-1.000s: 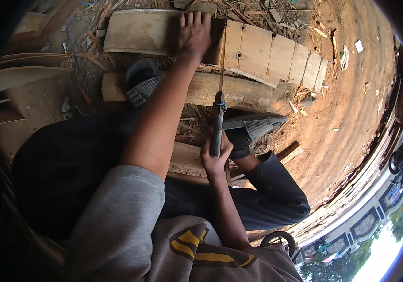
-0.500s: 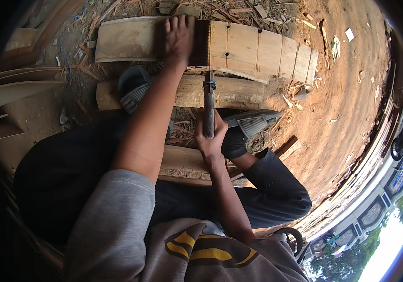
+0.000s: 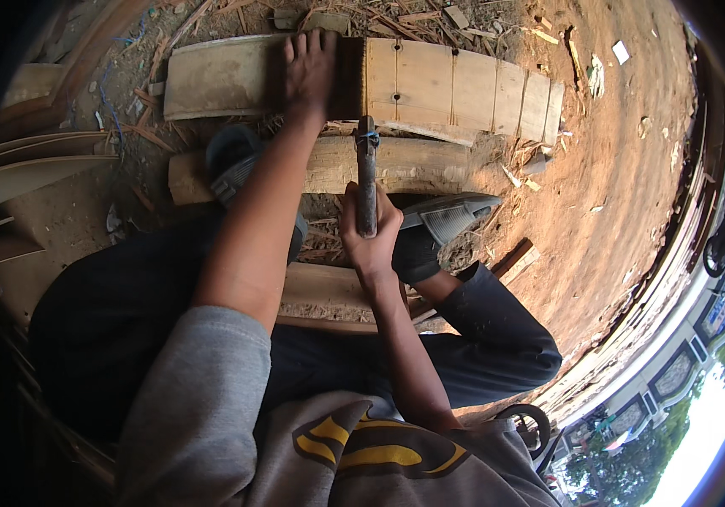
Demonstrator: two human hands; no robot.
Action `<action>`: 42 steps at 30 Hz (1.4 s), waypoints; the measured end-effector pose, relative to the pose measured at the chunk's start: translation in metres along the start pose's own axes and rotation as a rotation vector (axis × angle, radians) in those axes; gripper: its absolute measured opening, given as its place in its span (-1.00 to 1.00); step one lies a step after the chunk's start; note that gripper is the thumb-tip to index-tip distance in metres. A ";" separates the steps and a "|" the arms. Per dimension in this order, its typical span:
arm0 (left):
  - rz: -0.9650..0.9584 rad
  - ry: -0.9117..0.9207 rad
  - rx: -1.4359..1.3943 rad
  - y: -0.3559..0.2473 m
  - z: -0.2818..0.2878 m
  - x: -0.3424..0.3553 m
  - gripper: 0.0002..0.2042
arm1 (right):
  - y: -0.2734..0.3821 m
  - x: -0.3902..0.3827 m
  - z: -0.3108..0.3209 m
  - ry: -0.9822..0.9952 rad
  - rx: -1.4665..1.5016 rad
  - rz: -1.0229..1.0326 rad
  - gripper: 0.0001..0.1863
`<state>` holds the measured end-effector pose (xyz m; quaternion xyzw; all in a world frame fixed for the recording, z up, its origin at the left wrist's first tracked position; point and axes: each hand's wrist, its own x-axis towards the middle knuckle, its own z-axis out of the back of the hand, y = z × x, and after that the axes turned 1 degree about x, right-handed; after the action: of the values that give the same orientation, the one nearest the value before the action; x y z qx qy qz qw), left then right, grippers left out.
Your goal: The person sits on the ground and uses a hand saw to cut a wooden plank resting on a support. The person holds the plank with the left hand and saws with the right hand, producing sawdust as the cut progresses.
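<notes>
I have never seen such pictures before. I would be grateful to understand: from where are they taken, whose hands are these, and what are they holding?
There is no machine here, only the camera wearer's bare left hand and right hand. A wide fisheye camera, worn on the head, looks down, so straight edges bend. The left hand rests on a long, pale, line-marked wooden board. The right hand holds a slim, dark grey tool, apparently a saw seen edge-on. Brown wood scraps lie scattered beyond the board.
</notes>
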<state>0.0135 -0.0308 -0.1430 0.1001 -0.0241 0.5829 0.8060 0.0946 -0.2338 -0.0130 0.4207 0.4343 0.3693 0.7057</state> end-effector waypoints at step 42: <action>0.105 -0.018 -0.261 -0.003 0.033 -0.001 -0.64 | -0.030 -0.017 0.024 -0.018 0.088 -0.037 -0.82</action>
<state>0.0186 -0.0390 -0.1112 -0.0019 -0.1120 0.6154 0.7802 0.1152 -0.2668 -0.0286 0.4465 0.4513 0.3330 0.6972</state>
